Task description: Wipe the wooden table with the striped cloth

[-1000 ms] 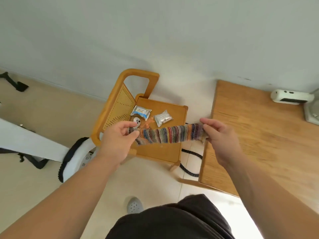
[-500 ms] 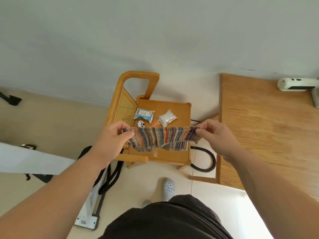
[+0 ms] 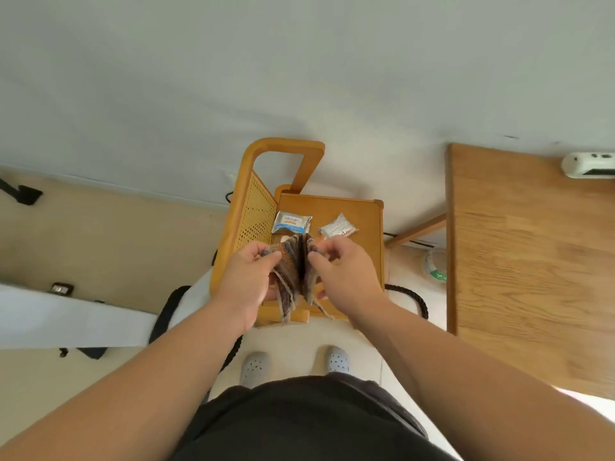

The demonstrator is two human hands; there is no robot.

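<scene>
Folding the striped cloth, wiping not yet begun

Nearest, above the person's two grey clogs (image 3: 254,367) on the floor, the left hand (image 3: 248,277) and right hand (image 3: 344,277) sit close together, each pinching an edge of the striped cloth (image 3: 296,271). The cloth hangs between the hands, held clear above the near edge of the small side table (image 3: 362,221): doubled into a narrow fold, multicoloured stripes running down it, pale frayed strands trailing below. This looks like folding the cloth into a pad. Next it calls for gathering the fold into one hand and carrying it right of the side table to the wooden bench (image 3: 532,244), flat and bare nearby. Beyond the cloth, on the side table, lie a blue-and-white packet (image 3: 292,222) and a silver packet (image 3: 337,226).
</scene>
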